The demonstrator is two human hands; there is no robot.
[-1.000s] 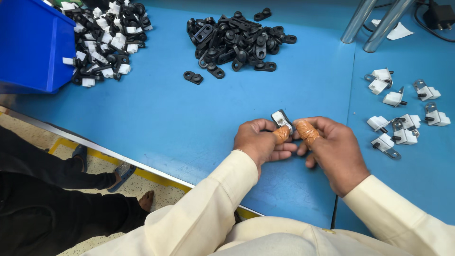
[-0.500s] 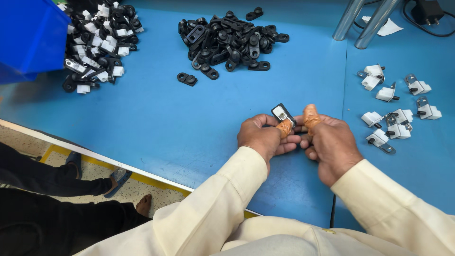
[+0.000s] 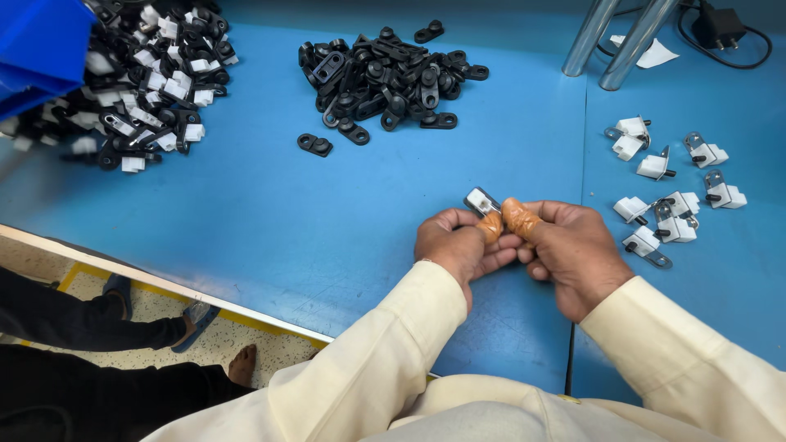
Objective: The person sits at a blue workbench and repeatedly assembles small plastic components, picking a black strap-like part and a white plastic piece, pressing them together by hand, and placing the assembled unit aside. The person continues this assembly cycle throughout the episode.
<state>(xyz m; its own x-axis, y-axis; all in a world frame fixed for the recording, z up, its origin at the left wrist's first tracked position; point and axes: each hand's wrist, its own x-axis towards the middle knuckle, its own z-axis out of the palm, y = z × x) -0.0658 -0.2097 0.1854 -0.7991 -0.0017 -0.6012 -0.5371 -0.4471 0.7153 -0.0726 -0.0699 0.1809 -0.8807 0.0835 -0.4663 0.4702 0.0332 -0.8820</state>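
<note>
My left hand (image 3: 458,245) and my right hand (image 3: 573,245) meet over the blue table (image 3: 286,229), both gripping one small clip part (image 3: 481,201) with a white plastic block in a black and metal frame. Orange finger cots cover my left thumb and my right forefinger, which press on the part from either side. The part's lower end is hidden between my fingers.
A heap of black plastic pieces (image 3: 389,78) lies ahead, with one stray piece (image 3: 314,144) nearer. A pile of mixed black and white parts (image 3: 139,90) spills beside a blue bin (image 3: 41,45) at far left. Several white clip assemblies (image 3: 667,184) lie to the right. Two metal legs (image 3: 610,37) stand behind.
My hands have kept the small part between them and stayed together; they have only drifted a little in the picture as the view moved. The grip looks the same.
</note>
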